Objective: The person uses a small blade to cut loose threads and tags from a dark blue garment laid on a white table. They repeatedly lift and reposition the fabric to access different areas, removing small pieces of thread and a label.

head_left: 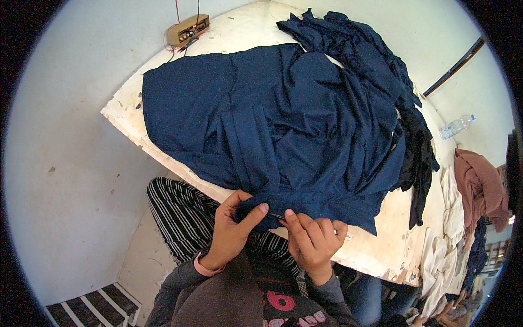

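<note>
A navy blue garment (316, 125) lies spread and creased over the table, its near edge drawn toward me. My left hand (231, 226) pinches a folded bit of that edge between thumb and fingers. Close beside it, my right hand (313, 240) is closed on a thin dark tool (277, 216) whose tip points at the pinched cloth. Most of the tool is hidden by the fingers, so its exact kind does not show.
The pale wooden table (381, 248) has a worn edge. More dark cloth (354, 41) is heaped at the far right. A small brown box with wires (188, 31) sits at the back left. At right are a plastic bottle (457, 126), cream cloth (436, 261) and brown cloth (482, 185).
</note>
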The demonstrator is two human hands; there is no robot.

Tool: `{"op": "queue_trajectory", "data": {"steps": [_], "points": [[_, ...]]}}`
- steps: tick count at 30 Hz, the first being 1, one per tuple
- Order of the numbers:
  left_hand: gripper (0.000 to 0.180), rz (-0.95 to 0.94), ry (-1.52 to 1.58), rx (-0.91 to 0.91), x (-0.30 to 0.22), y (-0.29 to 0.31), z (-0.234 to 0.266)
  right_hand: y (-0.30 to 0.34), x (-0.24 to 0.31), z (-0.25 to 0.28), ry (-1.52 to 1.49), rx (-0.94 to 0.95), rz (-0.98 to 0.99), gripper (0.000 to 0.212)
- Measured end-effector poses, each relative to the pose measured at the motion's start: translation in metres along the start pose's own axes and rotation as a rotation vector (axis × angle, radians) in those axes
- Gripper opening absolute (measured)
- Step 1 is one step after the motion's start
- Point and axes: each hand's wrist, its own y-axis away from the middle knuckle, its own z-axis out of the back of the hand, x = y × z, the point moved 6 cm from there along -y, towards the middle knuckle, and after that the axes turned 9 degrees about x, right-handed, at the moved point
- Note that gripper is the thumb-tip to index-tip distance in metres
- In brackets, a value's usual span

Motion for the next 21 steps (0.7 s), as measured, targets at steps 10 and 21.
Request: {"op": "queue_trajectory", "data": {"steps": [10,21], "points": [[0.012,-0.187,-0.4,0.252,-0.005,0.009,-0.012,-0.014,-0.014,0.0,-0.734,-0.032,-0.162,0.023],[0.027,-1.029,-0.945,0.328,-0.039,0.035,-0.018,0.006,-0.023,-0.032,-1.532,0.262,-0.51,0.018]]}}
